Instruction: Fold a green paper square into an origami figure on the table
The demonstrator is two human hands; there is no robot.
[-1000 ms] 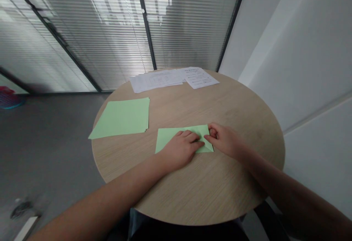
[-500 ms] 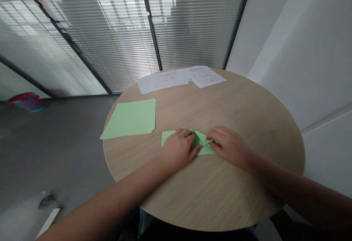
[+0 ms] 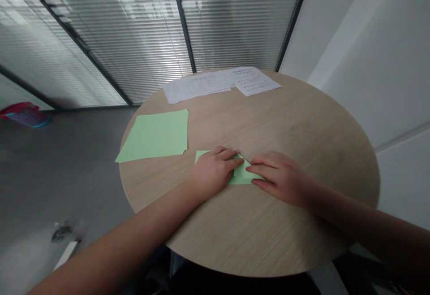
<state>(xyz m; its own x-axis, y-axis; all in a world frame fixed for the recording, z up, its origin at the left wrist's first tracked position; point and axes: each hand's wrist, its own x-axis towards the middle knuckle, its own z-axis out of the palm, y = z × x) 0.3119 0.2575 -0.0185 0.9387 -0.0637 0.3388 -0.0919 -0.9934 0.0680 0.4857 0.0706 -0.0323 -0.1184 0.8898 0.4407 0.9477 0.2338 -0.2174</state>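
Observation:
A folded light green paper sheet lies near the middle of a round wooden table. My left hand rests palm down on its left part, fingers pressing the paper flat. My right hand lies flat on its right part, fingertips pointing left and meeting the left hand's fingertips over the fold. Most of the sheet is hidden under both hands; only a left corner and a strip between the hands show.
A stack of green paper sheets lies at the table's left side. White printed pages lie at the far edge. Glass walls with blinds stand behind, a white wall to the right. A pink and blue basket sits on the floor at left.
The right corner of the green sheet has been folded over toward the middle. My right hand went from pinching that corner to lying flat on the fold, and my left hand stayed pressing the paper.

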